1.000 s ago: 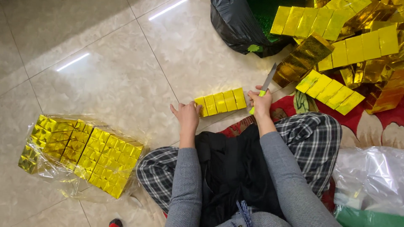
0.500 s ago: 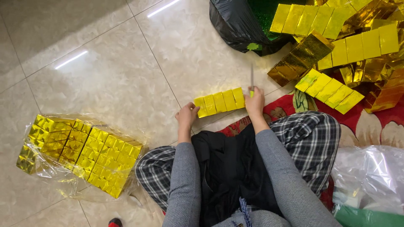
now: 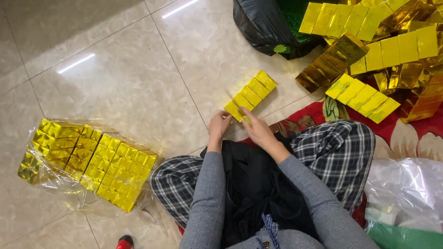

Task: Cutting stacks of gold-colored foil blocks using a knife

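Both hands, left (image 3: 218,125) & right (image 3: 258,130), touch gold block row (image 3: 251,94).

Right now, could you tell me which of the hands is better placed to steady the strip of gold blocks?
Left, probably. The left hand already rests at the near end of the gold block strip, while the right hand appears to grip a small tool.

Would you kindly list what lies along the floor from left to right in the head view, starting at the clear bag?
Clear plastic bag of gold blocks → left hand → strip of gold blocks with the right hand at its near end → loose gold strips → white plastic bag.
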